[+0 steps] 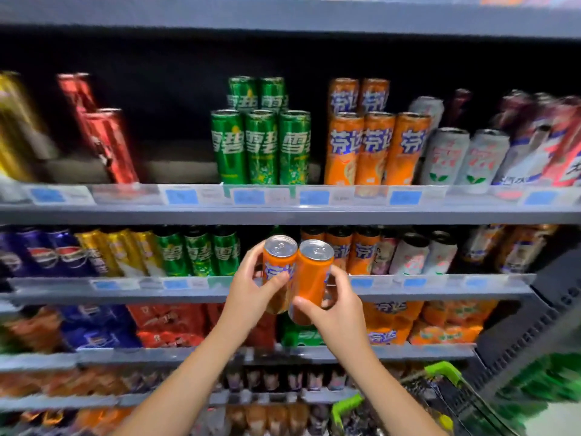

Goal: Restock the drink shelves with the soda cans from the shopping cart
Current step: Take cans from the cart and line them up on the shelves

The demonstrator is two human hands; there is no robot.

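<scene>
Filling most of the view, the drink shelves (283,212) carry rows of cans: green cans (261,146) and orange cans (375,147) stand on the upper shelf, with blue, gold, green and orange ones on the shelf below. A shopping cart (446,391) with green handles sits at the lower right, blurred. Both forearms reach up from the bottom edge toward the middle shelf. The left hand (251,289) wraps its fingers around the left orange can (278,272), thumb across the front. The right hand (333,309) grips the right orange can (311,278) low on its body, thumb in front and fingers curled behind. Both held cans stand nearly upright, touching side by side, silver tops facing the camera, in front of the middle shelf's edge.
</scene>
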